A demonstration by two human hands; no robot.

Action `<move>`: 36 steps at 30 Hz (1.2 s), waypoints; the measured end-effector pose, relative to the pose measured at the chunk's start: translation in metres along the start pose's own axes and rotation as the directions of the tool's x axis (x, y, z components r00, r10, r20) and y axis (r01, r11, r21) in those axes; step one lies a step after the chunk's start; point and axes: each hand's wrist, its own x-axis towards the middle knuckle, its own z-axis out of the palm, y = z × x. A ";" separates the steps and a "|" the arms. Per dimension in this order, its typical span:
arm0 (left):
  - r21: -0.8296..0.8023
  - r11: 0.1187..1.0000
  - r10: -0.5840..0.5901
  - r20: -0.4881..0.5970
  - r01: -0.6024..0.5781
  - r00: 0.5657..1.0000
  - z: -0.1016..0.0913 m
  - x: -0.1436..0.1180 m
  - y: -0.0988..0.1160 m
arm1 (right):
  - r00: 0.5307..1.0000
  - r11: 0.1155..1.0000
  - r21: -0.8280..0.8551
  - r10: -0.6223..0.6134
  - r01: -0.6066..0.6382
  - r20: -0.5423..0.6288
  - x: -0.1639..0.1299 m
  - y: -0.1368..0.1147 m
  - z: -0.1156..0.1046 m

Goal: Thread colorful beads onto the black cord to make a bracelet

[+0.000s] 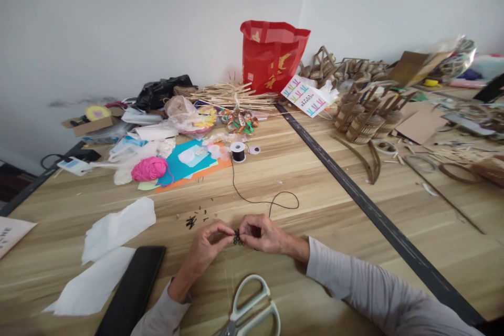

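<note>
Between both hands [236,239], seemingly dark beads [237,237]

We can read almost no text here. The red shopping bag [271,55] against the wall carries gold characters or motifs, but we cannot make them out. The white card [306,95] leaning just in front of the bag shows rows of small coloured marks in pink, purple, green and blue, with a line of dark print in the middle that is too small for us to read. The white sheet [10,233] at the left edge of the table bears dark printed letters, cut off and unreadable.
</note>
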 end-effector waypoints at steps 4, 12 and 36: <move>-0.006 1.000 0.005 -0.007 -0.005 1.000 0.000 0.001 -0.001 | 1.000 1.000 0.000 0.003 -0.003 -0.002 0.000 -0.001 0.000; 0.016 1.000 0.007 -0.021 -0.007 1.000 0.000 0.001 -0.001 | 1.000 1.000 -0.013 0.009 -0.009 0.007 0.000 -0.002 0.000; 0.031 0.999 -0.017 0.004 0.017 1.000 0.000 0.000 0.001 | 1.000 1.000 0.000 -0.008 0.008 0.017 0.000 -0.001 -0.001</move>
